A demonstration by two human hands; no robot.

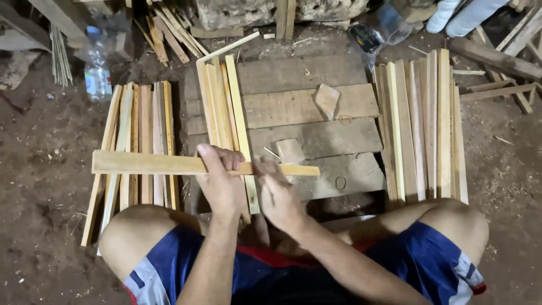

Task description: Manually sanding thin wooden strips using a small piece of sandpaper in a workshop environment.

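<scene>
- Hands at work over a plank platform (pixel 316 107) on a dirt floor: the left hand (pixel 221 178) is closed around a long wooden slat (pixel 147 164), held crosswise at the platform's near edge.
- Right hand (pixel 278 189) rests on the same slat toward its right end, fingers curled; whether it grips something small cannot be told.
- Step in hand looks like smoothing the slat; the next stroke calls for a firm left-hand hold.
- Slat bundles lie left (pixel 141 147) and right (pixel 420 124) of the platform.
</scene>
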